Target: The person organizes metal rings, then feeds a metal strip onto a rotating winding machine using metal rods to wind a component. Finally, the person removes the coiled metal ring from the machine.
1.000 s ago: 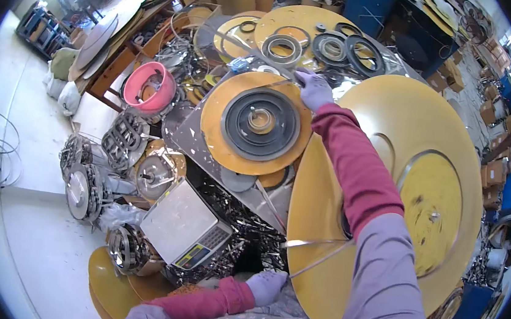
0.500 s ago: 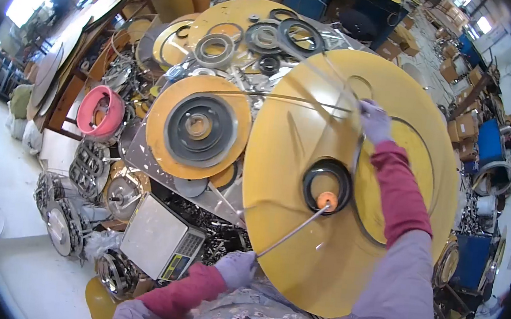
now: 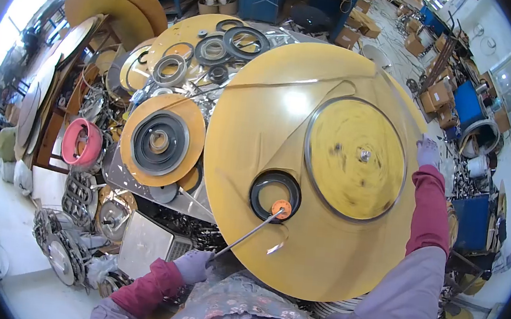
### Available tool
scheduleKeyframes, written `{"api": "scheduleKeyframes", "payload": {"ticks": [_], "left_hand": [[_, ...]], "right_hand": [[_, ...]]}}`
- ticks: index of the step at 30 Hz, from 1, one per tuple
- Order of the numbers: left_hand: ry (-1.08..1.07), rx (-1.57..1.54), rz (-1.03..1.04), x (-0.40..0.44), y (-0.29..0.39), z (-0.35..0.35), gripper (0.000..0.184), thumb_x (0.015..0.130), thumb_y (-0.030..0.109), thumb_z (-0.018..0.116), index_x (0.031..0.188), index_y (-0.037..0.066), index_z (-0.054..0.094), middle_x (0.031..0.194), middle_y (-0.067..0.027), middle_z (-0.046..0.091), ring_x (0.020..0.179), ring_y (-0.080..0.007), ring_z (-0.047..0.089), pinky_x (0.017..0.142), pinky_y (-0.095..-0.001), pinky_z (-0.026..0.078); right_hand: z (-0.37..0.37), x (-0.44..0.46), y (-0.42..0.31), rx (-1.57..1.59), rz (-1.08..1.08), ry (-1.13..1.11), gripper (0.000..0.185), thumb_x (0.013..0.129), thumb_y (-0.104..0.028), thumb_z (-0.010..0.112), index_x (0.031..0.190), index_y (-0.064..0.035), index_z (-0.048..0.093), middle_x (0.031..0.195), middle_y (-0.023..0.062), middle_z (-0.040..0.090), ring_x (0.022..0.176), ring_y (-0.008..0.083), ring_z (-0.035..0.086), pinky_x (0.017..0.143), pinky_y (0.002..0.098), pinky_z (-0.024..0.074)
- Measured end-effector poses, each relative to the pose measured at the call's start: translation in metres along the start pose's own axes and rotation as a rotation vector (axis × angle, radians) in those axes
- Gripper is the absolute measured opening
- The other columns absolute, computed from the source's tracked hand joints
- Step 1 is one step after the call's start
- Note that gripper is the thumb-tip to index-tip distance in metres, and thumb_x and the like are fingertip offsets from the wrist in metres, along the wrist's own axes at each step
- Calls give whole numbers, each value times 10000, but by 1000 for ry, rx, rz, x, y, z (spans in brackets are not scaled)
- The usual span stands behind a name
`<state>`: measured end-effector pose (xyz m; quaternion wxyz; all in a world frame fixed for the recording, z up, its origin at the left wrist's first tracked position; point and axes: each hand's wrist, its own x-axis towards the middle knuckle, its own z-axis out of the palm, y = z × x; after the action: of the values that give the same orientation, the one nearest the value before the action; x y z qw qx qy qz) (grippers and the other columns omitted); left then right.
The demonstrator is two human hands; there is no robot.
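My left hand [image 3: 194, 267], in a pale glove, is closed on a thin metal rod [image 3: 242, 238]. The rod's round orange end [image 3: 281, 209] rests at the lower inside edge of a black ring [image 3: 254, 193]. That ring lies on a large yellow disc [image 3: 238, 151]. To its right sits a smaller metal-rimmed yellow disc [image 3: 353, 169] with a bolt at its centre and smeared, circular streaks. My gloved right hand [image 3: 428, 151] is by the large disc's right edge; its fingers are too small to read. A thin strip [image 3: 275, 82] crosses the large disc's upper part.
Left of the large disc, a dark coil [image 3: 144, 142] lies on an orange disc [image 3: 192, 126]. Several rings, such as a grey ring [image 3: 170, 70], are behind it. A pink tub [image 3: 82, 141] and a scale [image 3: 143, 244] stand to the left. Cardboard boxes [image 3: 439, 96] are at the right.
My right hand has moved right, from above the smaller disc to the large disc's edge, uncovering the smaller disc. My view has turned right. The left hand still grips the rod.
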<state>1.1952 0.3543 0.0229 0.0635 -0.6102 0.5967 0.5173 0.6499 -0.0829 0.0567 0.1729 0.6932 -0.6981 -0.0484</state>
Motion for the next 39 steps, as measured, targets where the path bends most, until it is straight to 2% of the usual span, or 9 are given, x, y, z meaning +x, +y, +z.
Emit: {"api": "scheduleKeyframes", "payload": {"ticks": [7,10,15,18,23,31,34,35,39], "left_hand": [[135,-86,14,4,-6,-7,223,809,213,525,835,1,591,723,-220,599,712,-377,598,647,-441,465],[177,-6,43,8,-26,-5,239,816,226,531,803,-4,594,718,-223,596,708,-381,596,643,-442,465],[186,21,68,-1,-31,-20,206,793,193,531,823,1,600,768,-221,608,764,-392,590,678,-446,464],[176,93,111,0,-41,-20,222,790,202,533,829,-8,594,782,-229,606,766,-395,587,679,-448,462],[189,60,111,-3,-46,-22,199,767,183,538,800,-3,599,763,-219,607,753,-385,591,672,-437,464],[188,102,122,12,-57,-27,208,790,186,514,789,-6,592,720,-186,618,724,-339,617,668,-419,474],[247,177,237,17,-57,-19,221,793,193,508,791,-12,589,708,-191,613,709,-346,614,661,-424,472],[174,80,141,14,-50,-23,224,786,194,506,793,-13,591,733,-209,611,729,-365,604,668,-434,467],[184,72,150,14,-58,-20,233,785,200,505,795,-16,593,770,-233,608,769,-385,590,688,-440,461]], "right_hand": [[47,-110,132,-172,228,-105,400,877,-287,456,1205,-59,434,1133,165,547,1090,298,496,922,394,388],[69,-186,190,-282,183,-35,398,880,-290,464,1202,-58,450,1117,169,554,1072,297,509,920,382,393],[-27,-287,164,-144,375,-143,355,870,-245,496,1182,-77,499,1085,151,580,1031,287,536,904,375,409],[-28,-343,186,-109,346,-72,355,819,-181,561,1149,-55,524,1017,192,597,976,338,556,859,414,427],[-73,-402,164,137,287,-21,270,808,-120,553,1058,-23,584,872,236,617,838,382,584,758,430,457],[-133,-515,139,302,223,-236,325,797,-71,564,1112,7,558,898,191,634,817,315,618,732,379,471],[-159,-525,112,344,152,-272,328,804,-81,554,1126,-20,544,924,190,624,830,344,597,731,403,469],[-163,-529,94,350,120,-265,326,808,-88,548,1130,-34,540,937,192,618,837,363,585,732,416,468],[-168,-473,-3,296,3,-217,349,817,-99,551,1158,-38,504,946,176,613,843,345,598,731,406,481]]}}
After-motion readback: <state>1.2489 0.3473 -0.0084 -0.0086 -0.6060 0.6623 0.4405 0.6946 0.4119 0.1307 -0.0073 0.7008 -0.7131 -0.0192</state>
